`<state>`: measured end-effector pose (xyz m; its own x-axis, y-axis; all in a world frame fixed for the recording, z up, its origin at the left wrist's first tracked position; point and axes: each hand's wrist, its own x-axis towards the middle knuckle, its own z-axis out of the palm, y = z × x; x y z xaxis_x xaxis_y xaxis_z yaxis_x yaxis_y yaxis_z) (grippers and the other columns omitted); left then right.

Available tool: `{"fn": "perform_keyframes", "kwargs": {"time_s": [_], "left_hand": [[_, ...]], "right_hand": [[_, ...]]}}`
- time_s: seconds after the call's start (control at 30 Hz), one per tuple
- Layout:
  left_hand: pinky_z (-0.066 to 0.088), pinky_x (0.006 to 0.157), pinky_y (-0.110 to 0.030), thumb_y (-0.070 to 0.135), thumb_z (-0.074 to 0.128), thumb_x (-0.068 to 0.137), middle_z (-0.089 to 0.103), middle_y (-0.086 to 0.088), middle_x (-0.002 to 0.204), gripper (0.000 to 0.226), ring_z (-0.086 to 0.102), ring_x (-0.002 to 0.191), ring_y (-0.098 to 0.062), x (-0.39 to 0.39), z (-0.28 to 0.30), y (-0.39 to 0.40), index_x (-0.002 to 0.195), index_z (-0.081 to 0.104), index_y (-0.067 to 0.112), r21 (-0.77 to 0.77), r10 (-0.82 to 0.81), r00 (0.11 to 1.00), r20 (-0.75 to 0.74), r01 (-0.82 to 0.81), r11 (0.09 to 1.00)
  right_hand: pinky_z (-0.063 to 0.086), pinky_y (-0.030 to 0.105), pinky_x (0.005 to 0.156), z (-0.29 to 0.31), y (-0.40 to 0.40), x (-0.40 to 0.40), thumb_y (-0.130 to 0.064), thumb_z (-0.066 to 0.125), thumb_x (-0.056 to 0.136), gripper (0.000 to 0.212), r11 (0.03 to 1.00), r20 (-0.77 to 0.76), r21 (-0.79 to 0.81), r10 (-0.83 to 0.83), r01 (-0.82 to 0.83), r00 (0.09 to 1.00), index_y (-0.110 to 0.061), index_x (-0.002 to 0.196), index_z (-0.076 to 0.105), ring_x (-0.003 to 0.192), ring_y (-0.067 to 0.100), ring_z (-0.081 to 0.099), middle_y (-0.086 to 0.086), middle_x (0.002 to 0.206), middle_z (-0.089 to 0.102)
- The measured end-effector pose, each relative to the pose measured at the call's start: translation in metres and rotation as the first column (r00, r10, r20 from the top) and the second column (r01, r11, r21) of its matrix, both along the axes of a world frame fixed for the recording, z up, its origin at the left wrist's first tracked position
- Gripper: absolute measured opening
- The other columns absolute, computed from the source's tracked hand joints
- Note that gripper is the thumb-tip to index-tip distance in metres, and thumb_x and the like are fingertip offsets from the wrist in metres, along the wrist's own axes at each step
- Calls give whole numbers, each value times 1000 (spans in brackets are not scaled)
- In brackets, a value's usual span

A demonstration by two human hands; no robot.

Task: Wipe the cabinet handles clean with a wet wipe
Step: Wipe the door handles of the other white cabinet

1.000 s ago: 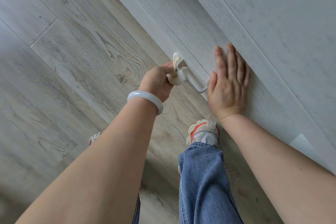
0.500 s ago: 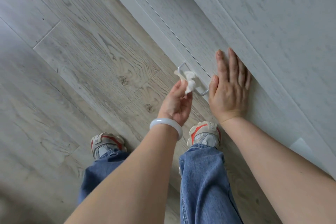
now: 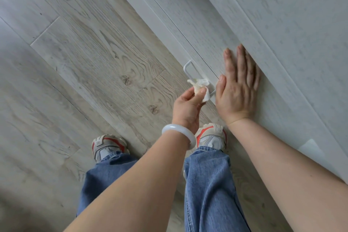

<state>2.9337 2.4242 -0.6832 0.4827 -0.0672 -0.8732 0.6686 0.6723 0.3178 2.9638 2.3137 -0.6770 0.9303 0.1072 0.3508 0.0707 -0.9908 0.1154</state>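
Observation:
A thin white metal handle (image 3: pixel 187 69) sticks out from the pale grey cabinet drawer front (image 3: pixel 197 30). My left hand (image 3: pixel 186 107), with a white bangle at the wrist, pinches a crumpled white wet wipe (image 3: pixel 200 85) against the handle's near end. That end of the handle is hidden by the wipe. My right hand (image 3: pixel 238 88) lies flat with straight fingers on the drawer front, just right of the handle.
The cabinet's upper panel (image 3: pixel 291 24) overhangs on the right. Grey wood-look floor (image 3: pixel 84 62) spreads to the left. My two feet in grey and red sneakers (image 3: pixel 211 135) and blue jeans stand close to the cabinet base.
My left hand has slid the wipe along the handle from its far end to its near end, toward my right hand. My right hand has stayed flat on the drawer.

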Motion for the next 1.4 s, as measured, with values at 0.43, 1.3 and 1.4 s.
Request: {"fn": "perform_keyframes", "kwargs": {"time_s": [0.43,1.3,1.4], "left_hand": [[51,96,-38,-16,68,78,66,-22,116,46,64,104,-26,0,-16,-4,122,57,-8,109,-144,974,176,126,986],[56,82,-29,34,51,99,70,-11,99,40,68,88,-20,67,7,80,115,66,0,161,-416,898,143,393,905],[59,83,-32,22,56,99,72,-11,95,28,68,85,-22,68,9,75,111,69,1,223,-345,938,48,326,919]], "right_hand": [[10,25,109,-4,-2,-1,-20,54,89,30,997,-88,73,-26,33,996,-8,115,64,109,34,61,18,116,66],[23,31,101,-5,0,0,-21,50,87,36,997,-10,-66,-30,29,999,2,105,71,105,28,43,23,104,70],[12,26,111,-4,-1,-1,-19,50,88,37,1000,-17,-9,-11,11,1000,4,112,68,111,30,41,25,112,67]]}}
